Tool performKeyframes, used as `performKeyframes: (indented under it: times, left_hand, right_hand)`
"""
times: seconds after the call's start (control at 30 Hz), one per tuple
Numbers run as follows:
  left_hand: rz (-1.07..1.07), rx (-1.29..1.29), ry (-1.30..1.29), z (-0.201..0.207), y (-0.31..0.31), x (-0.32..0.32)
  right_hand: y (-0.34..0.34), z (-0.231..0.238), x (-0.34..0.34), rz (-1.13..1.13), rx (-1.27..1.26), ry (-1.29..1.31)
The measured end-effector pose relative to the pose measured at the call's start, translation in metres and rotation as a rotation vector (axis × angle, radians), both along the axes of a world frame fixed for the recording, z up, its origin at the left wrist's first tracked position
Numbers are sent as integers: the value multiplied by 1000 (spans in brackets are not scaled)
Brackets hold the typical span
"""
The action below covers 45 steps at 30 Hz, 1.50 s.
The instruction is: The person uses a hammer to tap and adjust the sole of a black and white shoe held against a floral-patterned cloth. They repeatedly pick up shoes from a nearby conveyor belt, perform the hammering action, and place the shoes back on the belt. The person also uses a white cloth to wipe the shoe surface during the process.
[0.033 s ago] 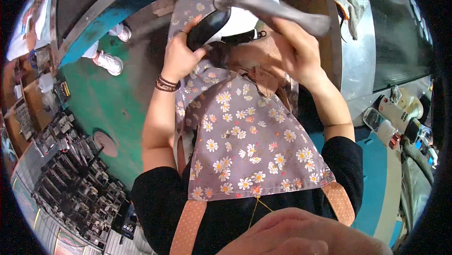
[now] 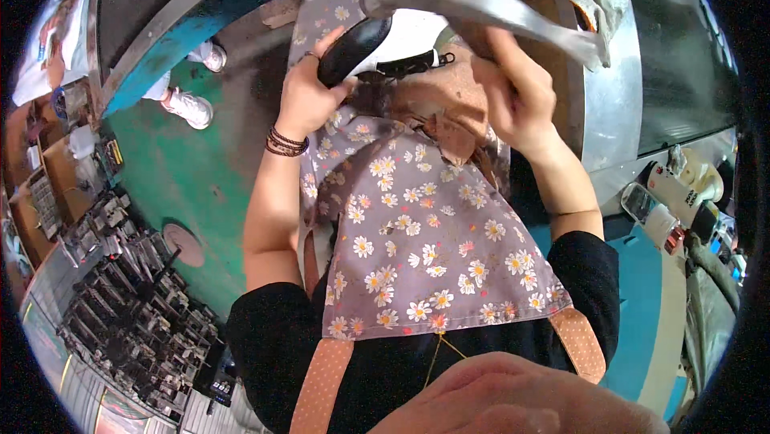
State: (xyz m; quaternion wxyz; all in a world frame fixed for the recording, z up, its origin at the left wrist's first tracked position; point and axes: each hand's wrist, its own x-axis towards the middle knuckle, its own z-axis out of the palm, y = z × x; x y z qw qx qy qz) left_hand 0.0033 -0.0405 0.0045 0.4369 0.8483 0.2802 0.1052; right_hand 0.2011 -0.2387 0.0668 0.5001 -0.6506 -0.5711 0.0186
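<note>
My left hand (image 2: 309,93) is closed around the black end of a black-and-white shoe (image 2: 409,37). It grips from the left, with the thumb on the near side. A black strip with a zipper pull (image 2: 445,58) runs along the shoe's near edge. My right hand (image 2: 517,93) is closed on the handle of a metal hammer; most of that handle is hidden. The hammer's long, motion-blurred head (image 2: 481,2) hangs above the shoe, its round face to the left and flared end to the right. Below the shoe, brown material (image 2: 449,105) covers my flowered apron (image 2: 425,233).
A curved bench edge (image 2: 160,53) arches at upper left. Beyond it another person's white sneakers (image 2: 191,109) stand on the green floor. Grey gloves (image 2: 601,5) lie on the metal ledge at right, above several bottles (image 2: 654,213). Dark metal parts (image 2: 136,298) crowd the lower left.
The hammer has risen away from the shoe, and its flared end sits farther right. My right hand has shifted slightly right. My left hand and the shoe have hardly moved.
</note>
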Motion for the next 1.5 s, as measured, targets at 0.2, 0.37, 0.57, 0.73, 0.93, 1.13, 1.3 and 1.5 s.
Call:
performKeyframes:
  times: [0.2, 0.37, 0.57, 0.73, 0.93, 1.13, 1.3, 1.5]
  left_hand:
    - [42, -124, 129, 23, 6, -3]
    - [174, -857, -144, 52, -4, -23]
    - [195, -998, -451, 79, 34, -15]
    - [277, -1383, -693, 107, 95, 20]
    - [450, -1717, -612, 119, 153, 53]
    - [669, -1223, -739, 91, 240, 111]
    - [616, -1008, -1100, 54, 368, 164]
    - [-376, -22, -308, 150, 139, 208]
  right_hand:
    - [2, -5, 4, -59, -464, -64]
    - [-42, -25, -8, -309, -65, 14]
    - [-68, -67, -55, -316, -319, 317]
    - [-63, -65, -61, -161, -472, 402]
    - [-60, -71, -57, -183, -441, 422]
    - [-57, -57, -55, -137, -526, 512]
    - [-59, -44, -60, -133, -544, 552]
    - [-51, -49, -50, -137, -546, 531]
